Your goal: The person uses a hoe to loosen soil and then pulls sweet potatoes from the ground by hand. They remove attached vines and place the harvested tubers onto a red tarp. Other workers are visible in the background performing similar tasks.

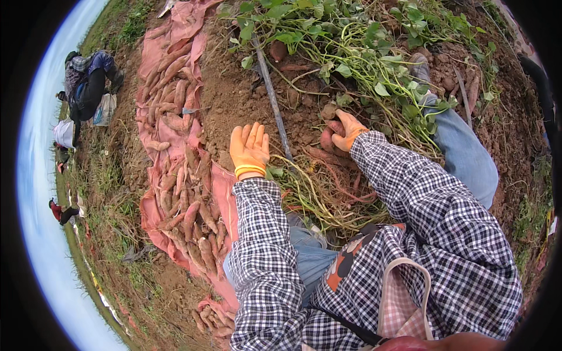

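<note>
My left hand (249,147), in an orange glove, is held palm up with its fingers stretched out and nothing in it. Below it lie bare soil and the edge of a pink cloth sheet (224,184). My right hand (351,129), also gloved in orange, has its thumb and fingers around a reddish sweet potato (336,127) at the uprooted plant. Another sweet potato (326,140) touches it, partly hidden by the hand. Cut stems and roots (325,188) spread just in front of my body.
Many dug sweet potatoes (173,92) lie along the pink sheet at left. A dark pipe-like rod (272,96) crosses the soil between my hands. Leafy vines (369,57) cover the ground ahead. A person (90,83) bends over at far left beside a sack (105,109).
</note>
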A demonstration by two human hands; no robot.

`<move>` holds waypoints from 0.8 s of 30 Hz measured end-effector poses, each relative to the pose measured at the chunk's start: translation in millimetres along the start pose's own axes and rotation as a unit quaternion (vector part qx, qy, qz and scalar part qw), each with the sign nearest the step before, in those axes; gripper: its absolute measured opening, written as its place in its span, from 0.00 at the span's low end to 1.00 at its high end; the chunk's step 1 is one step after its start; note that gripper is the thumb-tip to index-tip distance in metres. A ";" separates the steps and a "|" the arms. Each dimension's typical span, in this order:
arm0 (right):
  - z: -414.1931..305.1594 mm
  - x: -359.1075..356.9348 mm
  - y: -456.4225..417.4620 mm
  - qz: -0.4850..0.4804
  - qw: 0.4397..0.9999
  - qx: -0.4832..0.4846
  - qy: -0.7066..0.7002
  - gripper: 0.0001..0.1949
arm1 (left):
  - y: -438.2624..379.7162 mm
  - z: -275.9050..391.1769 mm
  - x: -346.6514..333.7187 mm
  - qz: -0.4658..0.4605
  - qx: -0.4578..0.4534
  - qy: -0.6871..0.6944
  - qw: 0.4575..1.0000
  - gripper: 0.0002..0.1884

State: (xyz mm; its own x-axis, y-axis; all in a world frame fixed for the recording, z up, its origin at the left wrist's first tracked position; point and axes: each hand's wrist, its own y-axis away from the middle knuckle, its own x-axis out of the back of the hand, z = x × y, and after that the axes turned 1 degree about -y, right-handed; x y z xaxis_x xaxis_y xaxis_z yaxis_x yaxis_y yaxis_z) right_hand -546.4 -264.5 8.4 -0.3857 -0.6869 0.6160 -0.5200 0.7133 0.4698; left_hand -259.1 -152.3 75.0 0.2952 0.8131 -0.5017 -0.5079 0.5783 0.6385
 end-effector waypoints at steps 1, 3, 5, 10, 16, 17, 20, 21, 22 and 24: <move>12.5 0.1 4.3 -0.054 0.996 -0.045 0.050 0.46 | 0.0 -23.2 5.5 -0.007 0.024 -0.035 0.999 0.41; 41.0 5.5 14.6 -0.082 0.992 -0.070 -0.060 0.42 | 4.2 -60.6 7.1 -0.048 0.065 -0.089 0.993 0.43; 60.3 7.9 23.0 -0.123 0.974 -0.137 -0.133 0.38 | 14.9 -89.8 2.7 -0.087 0.078 -0.132 0.984 0.45; 47.8 5.7 38.6 -0.093 0.975 -0.200 -0.014 0.31 | 43.1 -152.6 -7.5 -0.095 0.176 -0.205 0.958 0.52; -7.8 -7.9 84.0 -0.098 0.995 0.020 -0.010 0.32 | 46.4 -185.1 26.7 -0.038 0.219 -0.161 0.962 0.43; -13.1 -12.1 87.9 -0.083 0.993 0.020 0.081 0.33 | 46.8 -188.2 32.1 -0.049 0.220 -0.162 0.961 0.37; -13.5 -26.5 92.7 -0.015 0.990 -0.019 0.137 0.38 | 46.6 -192.7 41.4 -0.038 0.250 -0.175 0.952 0.41; -10.2 -29.8 89.2 -0.008 0.984 0.000 0.181 0.39 | 46.9 -192.7 43.5 -0.028 0.215 -0.170 0.961 0.43; -5.7 -31.4 83.9 0.007 0.976 0.021 0.218 0.40 | 46.2 -192.0 44.6 -0.027 0.204 -0.165 0.965 0.44; 3.4 -28.1 70.5 0.023 0.966 0.027 0.258 0.43 | 45.6 -189.6 45.8 -0.013 0.177 -0.155 0.972 0.47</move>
State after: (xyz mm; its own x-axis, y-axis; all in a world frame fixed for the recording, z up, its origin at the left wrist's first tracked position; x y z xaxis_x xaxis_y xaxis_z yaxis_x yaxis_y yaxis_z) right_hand -574.8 -195.4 22.0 0.0132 -0.4836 0.8752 -0.5561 0.7239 0.4084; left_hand -422.2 -101.2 -29.5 0.5609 0.7477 -0.3554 -0.2030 0.5404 0.8165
